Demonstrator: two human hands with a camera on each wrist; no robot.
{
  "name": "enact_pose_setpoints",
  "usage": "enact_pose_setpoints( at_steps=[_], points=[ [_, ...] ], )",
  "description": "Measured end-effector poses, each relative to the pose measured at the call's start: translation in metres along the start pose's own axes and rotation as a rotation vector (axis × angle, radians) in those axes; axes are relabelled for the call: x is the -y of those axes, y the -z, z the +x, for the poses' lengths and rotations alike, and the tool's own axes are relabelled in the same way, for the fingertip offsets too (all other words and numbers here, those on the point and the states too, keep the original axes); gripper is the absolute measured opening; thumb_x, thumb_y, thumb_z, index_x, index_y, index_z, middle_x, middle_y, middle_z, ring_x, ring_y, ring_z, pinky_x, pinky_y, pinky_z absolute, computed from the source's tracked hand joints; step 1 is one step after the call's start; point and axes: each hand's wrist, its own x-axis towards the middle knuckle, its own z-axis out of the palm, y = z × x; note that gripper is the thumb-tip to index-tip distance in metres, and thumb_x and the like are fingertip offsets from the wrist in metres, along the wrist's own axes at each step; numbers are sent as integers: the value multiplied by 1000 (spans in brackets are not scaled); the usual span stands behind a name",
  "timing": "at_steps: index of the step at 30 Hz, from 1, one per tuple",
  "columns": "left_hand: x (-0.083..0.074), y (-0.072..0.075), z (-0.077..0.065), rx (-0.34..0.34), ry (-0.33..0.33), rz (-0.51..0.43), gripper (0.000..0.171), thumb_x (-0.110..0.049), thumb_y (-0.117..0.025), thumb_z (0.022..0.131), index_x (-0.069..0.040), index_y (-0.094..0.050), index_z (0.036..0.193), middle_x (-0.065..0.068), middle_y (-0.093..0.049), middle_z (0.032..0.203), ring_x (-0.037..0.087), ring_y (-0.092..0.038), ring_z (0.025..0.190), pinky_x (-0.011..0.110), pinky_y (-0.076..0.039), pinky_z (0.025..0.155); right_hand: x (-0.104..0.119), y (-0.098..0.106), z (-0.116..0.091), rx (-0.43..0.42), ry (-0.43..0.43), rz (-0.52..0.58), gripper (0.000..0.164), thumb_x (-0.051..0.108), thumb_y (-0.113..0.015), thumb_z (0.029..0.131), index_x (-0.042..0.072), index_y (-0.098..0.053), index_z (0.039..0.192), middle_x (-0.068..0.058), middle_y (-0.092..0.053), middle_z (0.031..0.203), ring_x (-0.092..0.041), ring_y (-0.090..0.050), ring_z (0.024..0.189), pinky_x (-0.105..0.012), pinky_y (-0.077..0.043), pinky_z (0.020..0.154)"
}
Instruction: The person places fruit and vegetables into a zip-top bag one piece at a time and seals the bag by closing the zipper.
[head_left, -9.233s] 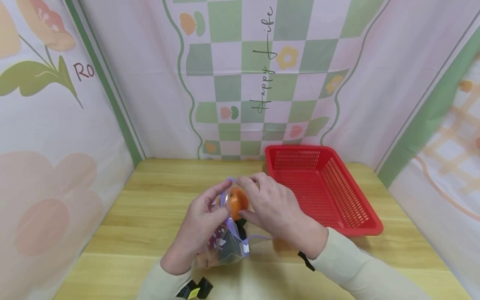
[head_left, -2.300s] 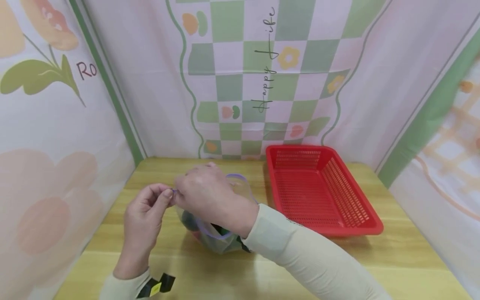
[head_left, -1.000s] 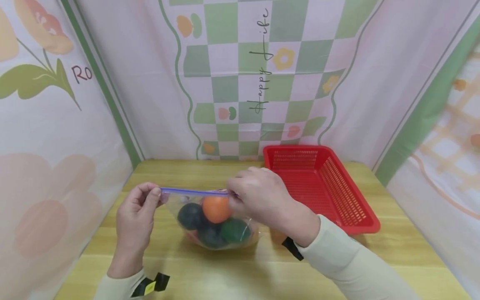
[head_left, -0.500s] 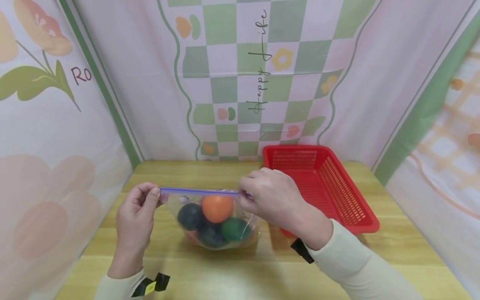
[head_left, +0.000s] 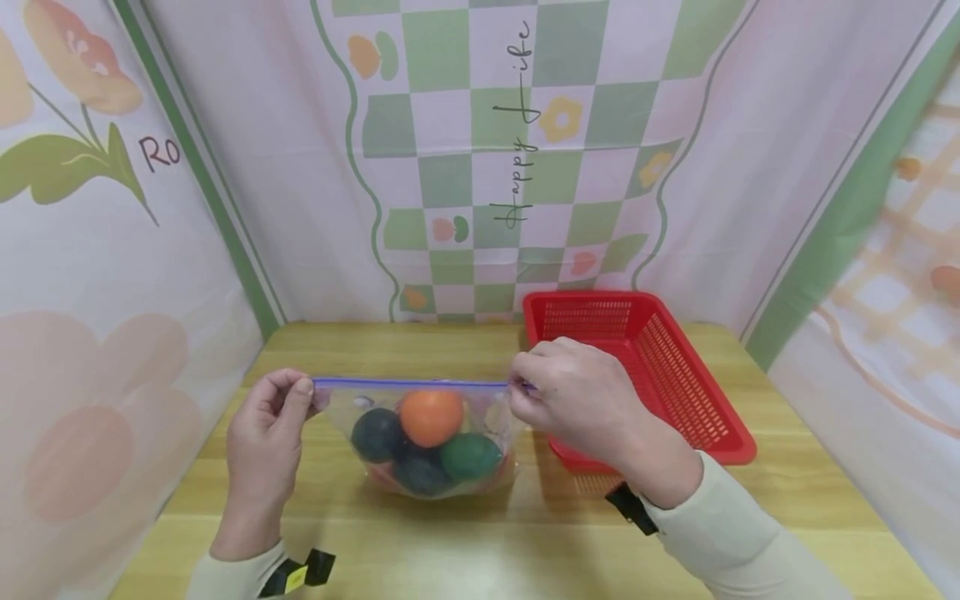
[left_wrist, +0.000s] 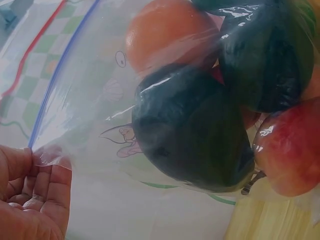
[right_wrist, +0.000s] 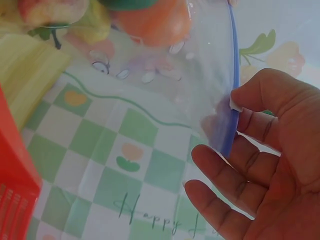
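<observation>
A clear zip bag with a blue-purple zip strip is stretched between my hands. Inside are an orange, dark green rounded fruits, a greener one, and a red-and-yellow fruit. At the left end of the strip, my left hand pinches the bag's top corner between thumb and fingers. My right hand is at the other end. In the right wrist view its thumb and index finger pinch the small white slider on the strip, other fingers loosely bent behind. The strip's edges lie together along its length.
A red plastic basket with slotted walls stands on the wooden table at the right, partly behind my right hand and forearm. Printed curtains hang behind the table and at both sides.
Earlier, the bag's mouth was open with the orange at it. Now the orange is inside and the strip lies straight. My right hand has slid rightward along the strip; my left hand keeps its corner.
</observation>
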Motion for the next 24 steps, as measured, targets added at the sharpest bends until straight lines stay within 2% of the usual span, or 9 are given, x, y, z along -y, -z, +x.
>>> enact_pose_setpoints(
  at_steps=[9,15,20,24],
  points=[
    [1,1,0,-1,-1,-22,20,-14,-60,94,6,-58,98,11,-64,84,16,-66,77,26,-56,77,-10,4,-9,62,-70,-18,5,22,-65,78,24,-66,82,14,-55,70,-6,-46,63,-20,-40,49],
    [3,-1,1,9,-3,-60,21,-14,-60,94,7,-57,98,13,-63,84,17,-66,76,28,-57,77,-12,2,-10,67,-87,-14,5,22,-63,82,23,-65,86,14,-51,66,-4,-42,56,-19,-39,47],
    [3,-2,1,1,16,-73,22,-15,-61,94,6,-58,99,12,-62,84,16,-66,76,28,-57,77,-14,-2,-12,103,-143,83,8,23,-65,86,21,-61,93,14,-54,70,-3,-44,54,-18,-43,51],
    [3,-2,1,-9,27,-80,22,-16,-61,94,5,-58,99,12,-63,85,16,-67,77,27,-57,77,-16,-5,-15,174,-211,189,17,28,-68,88,22,-60,101,16,-59,78,0,-53,62,-19,-51,60]
  ],
)
